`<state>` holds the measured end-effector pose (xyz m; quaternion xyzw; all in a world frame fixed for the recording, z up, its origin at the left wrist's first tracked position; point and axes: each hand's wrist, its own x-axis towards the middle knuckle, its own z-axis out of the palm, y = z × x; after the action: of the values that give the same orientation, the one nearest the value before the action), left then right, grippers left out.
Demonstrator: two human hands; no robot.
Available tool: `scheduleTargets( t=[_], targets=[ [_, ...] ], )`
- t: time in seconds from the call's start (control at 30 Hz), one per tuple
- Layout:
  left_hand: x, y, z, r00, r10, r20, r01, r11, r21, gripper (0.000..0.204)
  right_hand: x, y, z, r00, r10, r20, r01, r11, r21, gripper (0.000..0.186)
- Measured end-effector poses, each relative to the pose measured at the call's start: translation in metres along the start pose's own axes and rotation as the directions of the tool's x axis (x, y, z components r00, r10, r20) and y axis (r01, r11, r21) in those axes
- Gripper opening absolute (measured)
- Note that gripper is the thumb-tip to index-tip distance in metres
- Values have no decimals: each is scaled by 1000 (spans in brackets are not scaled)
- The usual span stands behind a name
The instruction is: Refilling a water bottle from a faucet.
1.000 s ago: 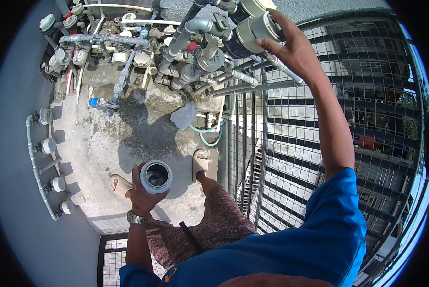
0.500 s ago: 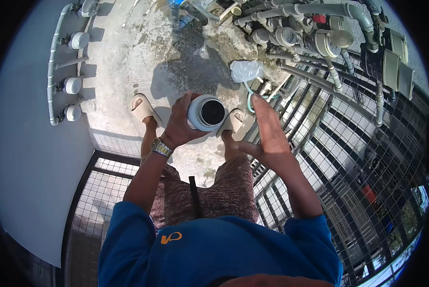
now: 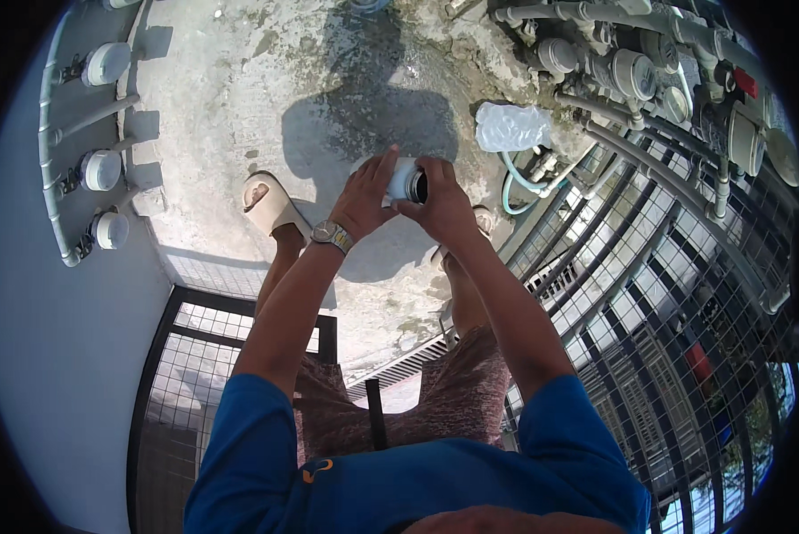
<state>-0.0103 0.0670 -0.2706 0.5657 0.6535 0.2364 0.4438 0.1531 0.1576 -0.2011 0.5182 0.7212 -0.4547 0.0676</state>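
Observation:
A pale blue-white bottle (image 3: 400,180) is tipped over toward the right between my hands, above the concrete floor. My left hand (image 3: 364,198) wraps round its body from the left. My right hand (image 3: 446,200) grips its top end, thumb on the near side and fingers over the far side of the rim. The round top looks dark; whether that is a lid or an open mouth I cannot tell. A watch (image 3: 332,234) sits on my left wrist.
Round meters (image 3: 101,169) on pipes line the wall at left. More meters and pipes (image 3: 633,74) crowd the far right, above a wire mesh fence (image 3: 648,356). A clear plastic bag (image 3: 512,127) covers something beside a teal hose (image 3: 510,191). My sandal (image 3: 275,209) stands on the concrete.
My right hand, raised and apart from the bottle before, now holds its top end. The bottle has gone from its top facing up to tilted rightward. The view has shifted.

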Motion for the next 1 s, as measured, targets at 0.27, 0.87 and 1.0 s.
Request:
scheduleTargets(
  t=[0.27, 0.87, 1.0],
  targets=[
    [44, 37, -66, 902, -415, 120, 148, 35, -988, 58, 47, 77, 40, 991, -64, -120, 24, 952, -305, 75],
    [115, 124, -97, 975, -223, -9, -88, -351, -932, 58, 13, 99, 27, 984, 66, -164, -104, 966, -235, 77],
    [115, 137, -101, 947, -309, -86, -198, -353, -914, 56, -3, 19, -61, 834, -49, -549, 153, 977, 145, 42]
  ],
)
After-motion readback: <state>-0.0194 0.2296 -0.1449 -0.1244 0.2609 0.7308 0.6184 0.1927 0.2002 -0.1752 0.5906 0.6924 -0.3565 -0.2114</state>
